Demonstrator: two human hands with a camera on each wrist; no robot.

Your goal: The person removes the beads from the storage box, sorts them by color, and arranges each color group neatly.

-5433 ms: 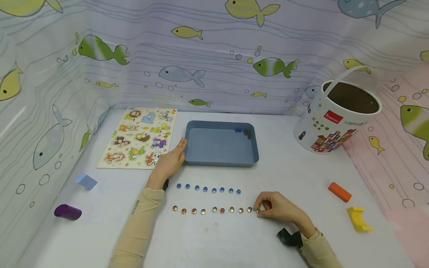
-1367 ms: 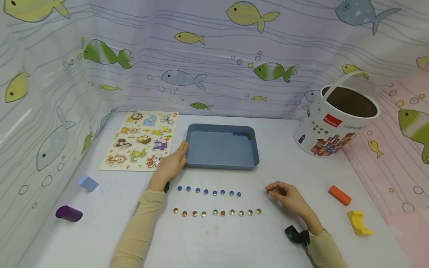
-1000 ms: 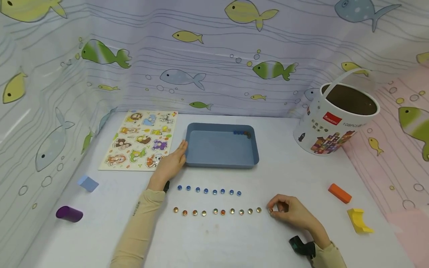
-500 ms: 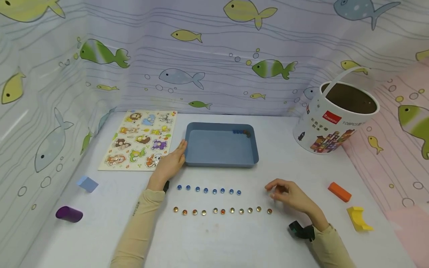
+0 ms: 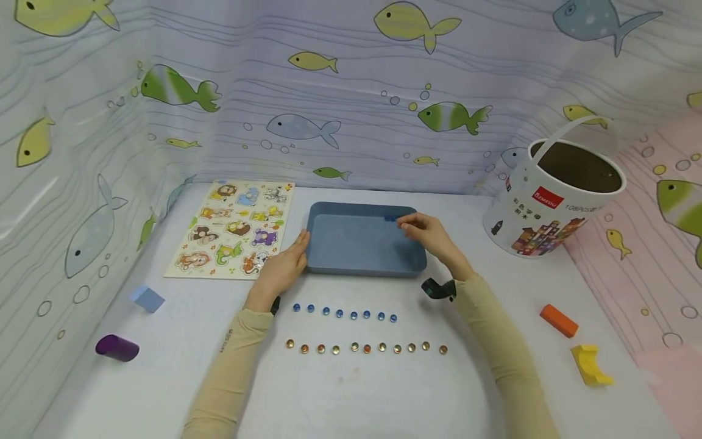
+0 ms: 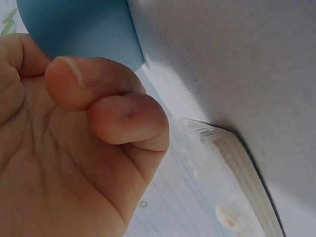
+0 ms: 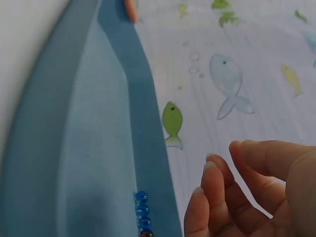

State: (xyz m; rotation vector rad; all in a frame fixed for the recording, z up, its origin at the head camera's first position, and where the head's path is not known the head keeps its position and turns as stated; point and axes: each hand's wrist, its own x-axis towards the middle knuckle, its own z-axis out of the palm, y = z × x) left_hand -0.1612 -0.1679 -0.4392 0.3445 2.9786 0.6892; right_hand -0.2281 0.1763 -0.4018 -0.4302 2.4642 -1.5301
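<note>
My left hand (image 5: 282, 268) rests against the left wall of the blue-grey tray (image 5: 356, 244), fingers extended along it in the head view. In the left wrist view, bent fingertips (image 6: 123, 118) show near the tray, holding nothing. My right hand (image 5: 428, 235) hovers over the tray's back right corner, beside small blue glass beads (image 7: 142, 210). A dark red bead (image 7: 146, 233) sits behind them at the view's lower edge. Thumb and fingers stand apart in the right wrist view, nothing visible between them. On the table lie a row of blue beads (image 5: 353, 315) and a longer row of amber and orange beads (image 5: 367, 349).
An animal puzzle board (image 5: 230, 231) lies left of the tray. A white bucket (image 5: 540, 213) stands back right. Light blue (image 5: 148, 299) and purple (image 5: 117, 347) blocks lie left; orange (image 5: 559, 321) and yellow (image 5: 591, 366) blocks lie right. A fish-print curtain (image 5: 351, 91) hangs behind.
My right hand has set an amber bead at the right end of the front row, let go, and moved up into the tray's back right corner. The left hand stays at the tray.
</note>
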